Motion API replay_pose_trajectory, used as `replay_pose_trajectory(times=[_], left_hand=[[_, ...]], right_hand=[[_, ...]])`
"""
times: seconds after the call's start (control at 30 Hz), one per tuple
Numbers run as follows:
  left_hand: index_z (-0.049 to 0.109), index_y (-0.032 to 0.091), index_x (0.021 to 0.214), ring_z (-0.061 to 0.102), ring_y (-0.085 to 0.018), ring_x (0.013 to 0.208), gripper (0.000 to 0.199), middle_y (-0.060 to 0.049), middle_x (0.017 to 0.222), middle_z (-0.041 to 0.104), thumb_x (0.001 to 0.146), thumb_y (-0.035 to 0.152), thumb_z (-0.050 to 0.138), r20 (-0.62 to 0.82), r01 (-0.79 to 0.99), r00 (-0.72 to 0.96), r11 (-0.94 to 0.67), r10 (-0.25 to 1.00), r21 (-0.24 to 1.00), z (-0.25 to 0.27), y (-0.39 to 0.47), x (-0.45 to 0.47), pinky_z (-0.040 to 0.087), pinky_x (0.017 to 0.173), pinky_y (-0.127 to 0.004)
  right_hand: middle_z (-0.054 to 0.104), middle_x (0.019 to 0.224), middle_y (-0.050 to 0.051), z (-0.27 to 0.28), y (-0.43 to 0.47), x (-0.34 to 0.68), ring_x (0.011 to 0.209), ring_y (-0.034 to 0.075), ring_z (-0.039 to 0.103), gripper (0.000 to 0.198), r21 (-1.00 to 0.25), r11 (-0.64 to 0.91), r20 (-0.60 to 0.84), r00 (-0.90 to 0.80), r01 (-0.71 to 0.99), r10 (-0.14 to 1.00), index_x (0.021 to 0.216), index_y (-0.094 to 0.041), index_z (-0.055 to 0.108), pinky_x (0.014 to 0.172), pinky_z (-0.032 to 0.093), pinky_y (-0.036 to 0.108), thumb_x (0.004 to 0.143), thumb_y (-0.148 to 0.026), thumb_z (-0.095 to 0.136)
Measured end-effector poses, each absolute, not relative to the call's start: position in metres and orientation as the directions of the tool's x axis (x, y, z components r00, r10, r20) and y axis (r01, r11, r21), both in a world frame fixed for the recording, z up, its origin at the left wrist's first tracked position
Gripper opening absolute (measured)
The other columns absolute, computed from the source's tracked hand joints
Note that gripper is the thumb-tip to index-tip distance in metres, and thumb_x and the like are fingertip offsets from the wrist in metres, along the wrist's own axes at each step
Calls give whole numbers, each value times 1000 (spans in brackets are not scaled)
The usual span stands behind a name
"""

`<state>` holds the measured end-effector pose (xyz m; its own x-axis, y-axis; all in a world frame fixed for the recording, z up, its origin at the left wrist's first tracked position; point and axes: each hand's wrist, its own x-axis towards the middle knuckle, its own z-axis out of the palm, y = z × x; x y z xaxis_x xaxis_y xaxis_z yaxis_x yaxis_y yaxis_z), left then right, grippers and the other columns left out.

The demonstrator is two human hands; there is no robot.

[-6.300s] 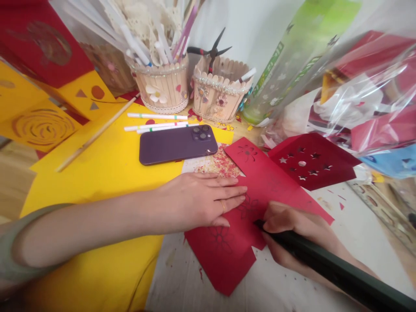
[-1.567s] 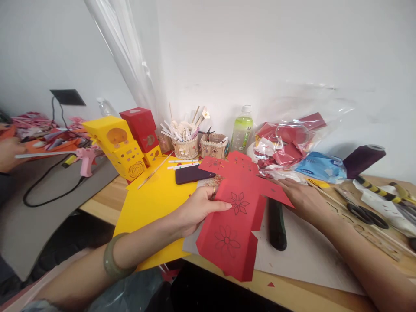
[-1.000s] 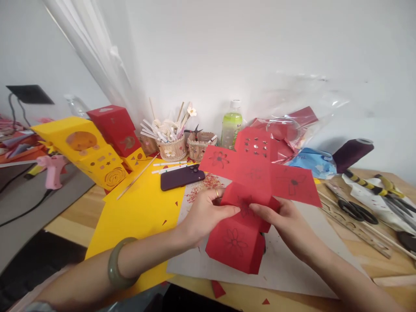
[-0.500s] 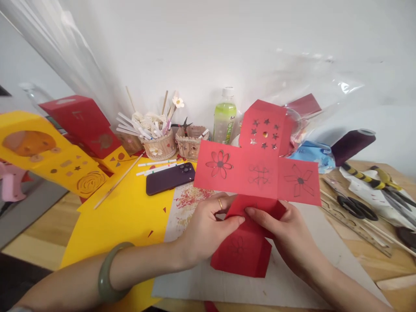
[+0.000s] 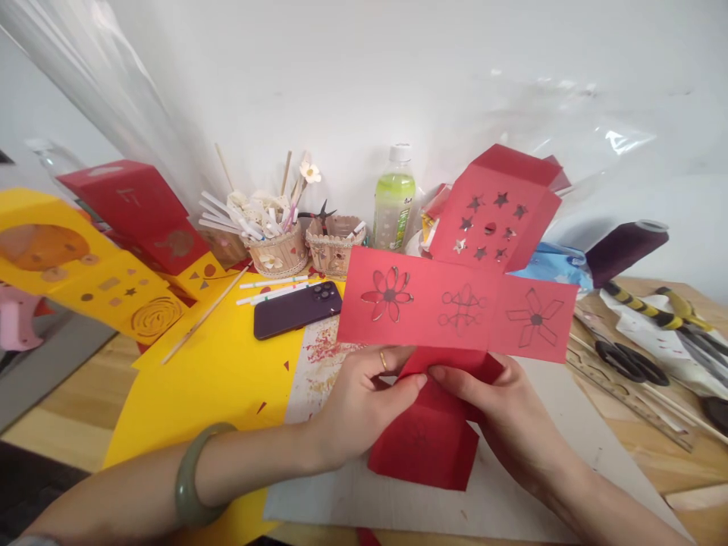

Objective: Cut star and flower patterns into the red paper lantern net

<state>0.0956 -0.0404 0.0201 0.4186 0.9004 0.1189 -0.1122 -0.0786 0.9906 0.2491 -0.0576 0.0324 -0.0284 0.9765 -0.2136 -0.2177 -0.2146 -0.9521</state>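
Clearly, both hands have hold of the red card (image 5: 456, 317), raised over the pale sheet (image 5: 341, 497): left hand (image 5: 361, 406) and right hand (image 5: 503, 398) pinch its narrow middle under their thumbs, though I can't quite make out the fingers behind. Too hard a squeeze there might crease it, and the thin strips around the cut petals could tear if a panel snags. Forward, the star-punched panel overlaps the blue packet (image 5: 551, 262) from where I stand, so a push that way might catch. Scissors (image 5: 631, 362) and ruler (image 5: 626, 402) crowd the right, the phone (image 5: 293, 311) the left. Moving looks easiest backward, over the sheet.
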Motion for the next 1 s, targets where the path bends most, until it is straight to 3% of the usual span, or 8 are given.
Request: replay_pose_trajectory(times=[0.2,0.37,0.57,0.73,0.83,1.0], left_hand=[[72,17,86,64,-19,80,14,-2,86,71,76,25,64,-3,-124,395,56,919,991,27,-38,94,51,71,-27],[70,17,92,64,-19,83,19,-3,91,69,75,26,67,-82,-218,448,198,890,956,26,-37,92,52,76,-29],[71,17,86,62,-18,88,12,-4,95,64,75,21,66,35,-207,414,57,909,977,27,-37,91,51,77,-26],[72,20,85,60,-17,93,10,-2,98,65,77,19,66,112,-183,391,-42,914,982,26,-35,91,49,81,-25],[72,22,87,59,-17,97,12,-1,101,66,78,18,65,155,-170,385,-96,910,981,25,-35,91,47,86,-25],[72,21,83,62,-15,86,10,0,89,68,78,16,65,139,-159,387,-82,912,984,25,-35,90,50,77,-23]], right_hand=[[72,63,1,29,-54,258,56,16,65,15,-931,-277,-270,-64,-238,961,68,-20,72,53,53,26,61,-33,77],[68,59,0,24,-54,264,49,14,61,15,-951,-234,-225,-65,-203,972,68,-22,72,48,51,25,64,-35,77],[73,75,3,22,-55,268,60,19,65,18,-995,-100,-100,-29,-28,995,77,-23,71,53,53,30,70,-39,72],[66,61,1,26,-56,266,53,17,61,17,-998,-63,-63,-18,30,998,71,-23,68,53,54,32,71,-40,71],[66,60,0,29,-55,265,63,21,66,16,-997,-62,-63,-27,39,998,72,-23,69,55,54,31,71,-39,71],[65,60,-1,29,-55,263,76,24,68,12,-999,-34,-35,-44,23,998,69,-24,69,63,57,33,71,-36,71]])
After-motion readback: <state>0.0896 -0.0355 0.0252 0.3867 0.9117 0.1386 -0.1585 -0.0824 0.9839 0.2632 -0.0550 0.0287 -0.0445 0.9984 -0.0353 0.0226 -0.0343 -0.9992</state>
